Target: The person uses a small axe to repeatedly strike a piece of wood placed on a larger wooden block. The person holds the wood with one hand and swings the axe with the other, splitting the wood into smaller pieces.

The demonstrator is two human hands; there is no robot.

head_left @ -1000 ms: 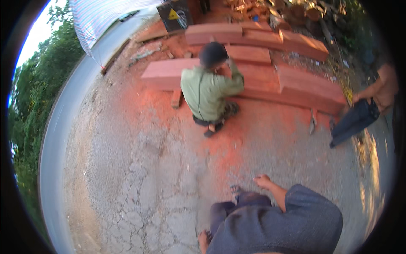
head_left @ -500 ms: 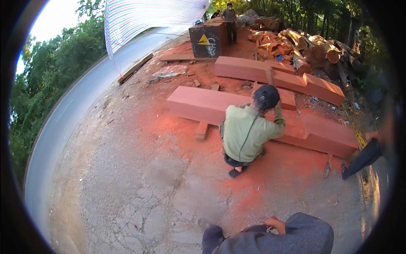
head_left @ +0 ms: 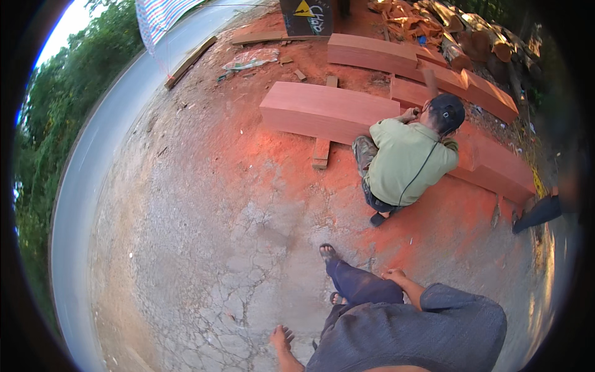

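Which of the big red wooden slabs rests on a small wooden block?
The long reddish wooden slab left of the crouching person in the green shirt: a short wooden block sticks out beneath its near edge, unlike the others.
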